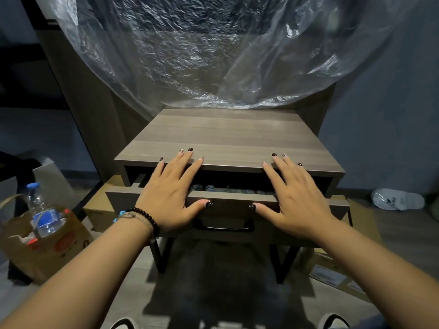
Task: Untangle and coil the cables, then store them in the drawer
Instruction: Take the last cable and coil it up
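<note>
Wood-grain laminate covers the nightstand [228,134], which fills the middle of the view under a sheet of clear plastic [213,48] hanging behind its far edge; its top carries nothing but fingertips near the front edge. Below that edge the drawer [123,198] stands partly pulled out toward the person, its long axis running left to right, its front panel just under both palms and its black handle [223,227] low at the centre; the open slot between top and drawer front is narrow. In that slot, between the hands, pale bundles show that look like the cables [211,187], already lying inside; how neatly they are coiled cannot be told. The left hand [166,193] lies flat and spread, fingers straight across the gap onto the front edge of the top, thumb on the drawer front, holding nothing; the right hand [297,198] mirrors it, equally splayed and empty. Both are equally near the drawer front, so the likely move is a straight push away from the body to close it; the cables sit below the rim, and fingers resting over the gap would need to clear first. A water bottle [41,210] stands in a cardboard box [47,248] well left.
</note>
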Action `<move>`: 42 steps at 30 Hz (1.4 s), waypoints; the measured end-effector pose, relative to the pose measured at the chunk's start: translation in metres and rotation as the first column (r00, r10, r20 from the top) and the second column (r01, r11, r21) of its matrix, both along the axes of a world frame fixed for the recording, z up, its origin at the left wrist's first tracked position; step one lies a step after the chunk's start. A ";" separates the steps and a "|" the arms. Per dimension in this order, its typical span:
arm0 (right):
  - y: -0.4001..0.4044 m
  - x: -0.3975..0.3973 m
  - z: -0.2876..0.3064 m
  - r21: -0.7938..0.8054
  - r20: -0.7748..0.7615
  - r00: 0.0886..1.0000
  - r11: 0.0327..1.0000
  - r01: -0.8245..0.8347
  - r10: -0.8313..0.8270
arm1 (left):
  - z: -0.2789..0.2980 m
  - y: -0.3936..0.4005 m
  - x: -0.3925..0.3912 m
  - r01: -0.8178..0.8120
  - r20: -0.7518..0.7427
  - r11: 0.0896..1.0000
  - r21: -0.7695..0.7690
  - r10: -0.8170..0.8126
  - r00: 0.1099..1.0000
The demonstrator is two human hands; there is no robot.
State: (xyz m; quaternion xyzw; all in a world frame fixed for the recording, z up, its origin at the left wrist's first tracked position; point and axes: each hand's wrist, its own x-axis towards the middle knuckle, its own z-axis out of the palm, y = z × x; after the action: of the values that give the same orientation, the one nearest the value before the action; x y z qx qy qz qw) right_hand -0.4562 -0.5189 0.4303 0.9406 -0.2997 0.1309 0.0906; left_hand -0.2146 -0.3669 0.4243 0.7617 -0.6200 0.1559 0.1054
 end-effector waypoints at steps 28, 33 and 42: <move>-0.035 0.041 -0.018 -0.117 0.297 0.952 0.987 0.113 -0.073 | 0.002 -0.052 0.005 -0.179 -0.060 0.948 -0.263 0.169 0.984; -0.034 0.042 -0.017 -0.098 0.307 0.949 0.989 0.112 -0.077 | 0.004 -0.051 0.003 -0.191 -0.059 0.950 -0.246 0.182 0.982; -0.037 0.028 0.005 0.115 0.137 0.988 0.992 0.051 -0.067 | 0.032 -0.039 0.003 -0.131 -0.225 0.989 0.067 0.143 0.964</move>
State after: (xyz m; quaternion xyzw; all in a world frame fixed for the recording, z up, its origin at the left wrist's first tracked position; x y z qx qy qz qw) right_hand -0.4282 -0.5562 0.4350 0.9234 -0.3399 0.1773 0.0207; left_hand -0.2116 -0.4056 0.4563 0.8181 -0.5534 0.0577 0.1457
